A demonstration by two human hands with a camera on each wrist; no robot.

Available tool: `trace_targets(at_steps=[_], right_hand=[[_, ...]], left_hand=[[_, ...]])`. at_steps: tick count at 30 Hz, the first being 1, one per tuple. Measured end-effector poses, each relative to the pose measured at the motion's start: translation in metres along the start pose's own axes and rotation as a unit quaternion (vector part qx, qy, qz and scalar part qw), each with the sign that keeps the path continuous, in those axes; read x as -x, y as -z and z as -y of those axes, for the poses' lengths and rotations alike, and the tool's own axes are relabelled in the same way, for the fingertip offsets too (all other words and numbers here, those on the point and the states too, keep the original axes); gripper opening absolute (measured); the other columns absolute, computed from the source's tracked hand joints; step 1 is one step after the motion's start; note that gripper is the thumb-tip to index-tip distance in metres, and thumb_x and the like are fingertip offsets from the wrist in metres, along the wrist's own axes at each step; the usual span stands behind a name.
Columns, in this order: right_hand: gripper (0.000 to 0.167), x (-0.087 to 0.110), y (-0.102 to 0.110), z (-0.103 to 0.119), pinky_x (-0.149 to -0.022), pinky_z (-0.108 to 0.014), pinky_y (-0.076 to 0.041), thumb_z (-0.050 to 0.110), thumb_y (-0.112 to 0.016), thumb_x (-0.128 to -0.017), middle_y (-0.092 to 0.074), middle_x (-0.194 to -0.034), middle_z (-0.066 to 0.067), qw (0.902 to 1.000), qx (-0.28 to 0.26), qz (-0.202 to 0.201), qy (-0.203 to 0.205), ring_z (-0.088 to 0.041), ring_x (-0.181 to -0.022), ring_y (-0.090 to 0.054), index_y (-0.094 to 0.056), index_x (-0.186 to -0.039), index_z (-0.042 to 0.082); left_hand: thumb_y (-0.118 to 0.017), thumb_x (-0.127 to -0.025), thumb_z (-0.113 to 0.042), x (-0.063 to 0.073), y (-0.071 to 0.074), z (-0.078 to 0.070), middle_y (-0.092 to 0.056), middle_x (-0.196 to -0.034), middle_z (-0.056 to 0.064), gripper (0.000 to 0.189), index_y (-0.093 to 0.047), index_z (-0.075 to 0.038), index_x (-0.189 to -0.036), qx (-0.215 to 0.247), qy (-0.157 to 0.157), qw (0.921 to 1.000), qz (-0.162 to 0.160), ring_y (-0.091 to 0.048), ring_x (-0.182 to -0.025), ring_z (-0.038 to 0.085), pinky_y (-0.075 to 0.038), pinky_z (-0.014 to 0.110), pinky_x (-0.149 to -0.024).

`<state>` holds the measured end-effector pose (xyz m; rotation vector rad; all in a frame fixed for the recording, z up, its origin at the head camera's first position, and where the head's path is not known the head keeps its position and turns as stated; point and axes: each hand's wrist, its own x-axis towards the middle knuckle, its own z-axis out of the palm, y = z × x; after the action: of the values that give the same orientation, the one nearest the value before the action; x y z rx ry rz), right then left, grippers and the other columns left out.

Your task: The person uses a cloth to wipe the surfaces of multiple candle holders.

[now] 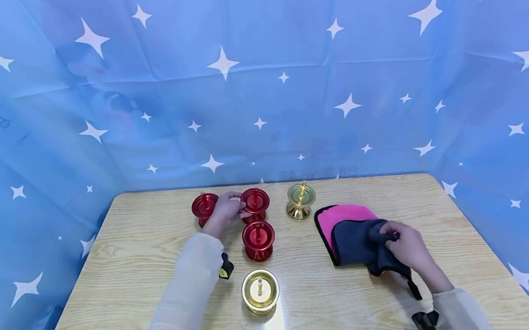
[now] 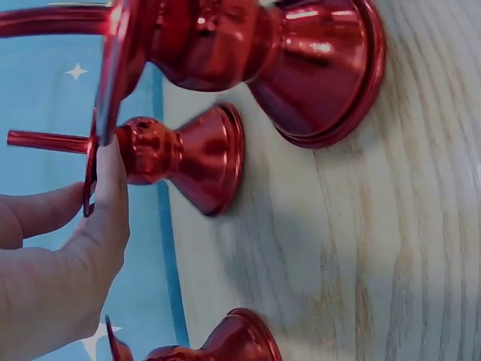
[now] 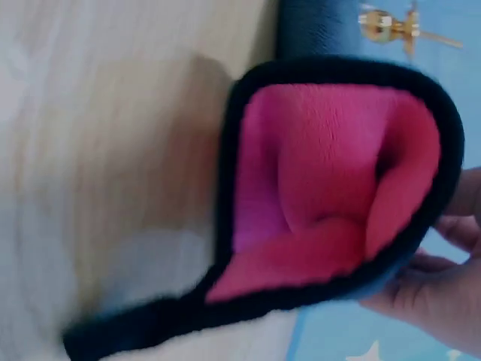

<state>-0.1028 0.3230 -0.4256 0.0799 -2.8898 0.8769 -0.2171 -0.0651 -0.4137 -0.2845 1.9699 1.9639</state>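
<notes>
My left hand (image 1: 227, 210) pinches the rim of a red metal candle holder (image 1: 256, 201) at the back; in the left wrist view, thumb and fingers lie on either side of its dish. That red candle holder (image 2: 209, 158) stands on its flared foot. A second red candle holder (image 1: 258, 238) stands just in front of it, and a third (image 1: 204, 205) is left of the hand, partly hidden. On the right, my right hand (image 1: 407, 244) grips a bunched fold of a dark navy cloth piece (image 1: 352, 241) with pink lining and black edging. The right wrist view looks into its pink inside (image 3: 323, 165).
A gold candle holder (image 1: 260, 292) stands near the front middle. Another gold one (image 1: 301, 199) stands at the back, between the red ones and the cloth. The wooden table (image 1: 129, 279) meets a blue star-patterned curtain (image 1: 259, 98) behind and at both sides.
</notes>
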Motion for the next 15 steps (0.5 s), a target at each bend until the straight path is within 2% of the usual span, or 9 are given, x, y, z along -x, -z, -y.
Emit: trace_targets(at_steps=[3,7,10,15], right_hand=[[0.02,-0.001,0.005,0.011,-0.06,-0.031,-0.042,-0.015,-0.061,-0.073,-0.061,-0.084,-0.013,0.9994,-0.03,-0.012,0.015,-0.025,-0.075,-0.054,-0.061,-0.086,0.0],[0.02,-0.003,0.015,0.027,-0.06,-0.021,-0.043,-0.013,-0.063,-0.076,-0.06,-0.086,-0.01,0.9965,-0.058,-0.035,0.048,-0.01,-0.076,-0.054,-0.062,-0.09,0.001],[0.021,-0.005,0.022,0.042,-0.065,-0.013,-0.044,-0.014,-0.062,-0.077,-0.059,-0.088,-0.009,0.9929,-0.079,-0.047,0.075,0.0,-0.077,-0.051,-0.061,-0.092,0.001],[0.022,-0.011,0.035,0.068,-0.069,-0.006,-0.043,-0.018,-0.058,-0.077,-0.058,-0.089,-0.012,0.9857,-0.107,-0.067,0.112,0.004,-0.078,-0.051,-0.06,-0.093,-0.002]], left_hand=[[-0.043,-0.089,0.011,-0.002,0.003,-0.001,-0.051,-0.089,0.016,0.037,-0.041,0.007,-0.127,0.013,0.007,0.9998,-0.012,-0.06,-0.066,0.021,-0.052,0.036,-0.077],[-0.044,-0.091,0.008,0.002,0.006,-0.012,-0.052,-0.098,0.017,0.039,-0.043,0.002,-0.129,0.015,0.005,0.9998,-0.012,-0.062,-0.071,0.024,-0.048,0.041,-0.085],[-0.046,-0.091,0.006,0.014,0.007,-0.028,-0.052,-0.103,0.02,0.039,-0.043,0.001,-0.13,0.01,-0.015,0.9998,0.003,-0.062,-0.072,0.021,-0.047,0.041,-0.087],[-0.047,-0.092,0.004,0.04,0.001,-0.056,-0.053,-0.104,0.022,0.036,-0.044,0.003,-0.128,0.009,-0.061,0.9972,0.043,-0.062,-0.075,0.019,-0.047,0.041,-0.087]])
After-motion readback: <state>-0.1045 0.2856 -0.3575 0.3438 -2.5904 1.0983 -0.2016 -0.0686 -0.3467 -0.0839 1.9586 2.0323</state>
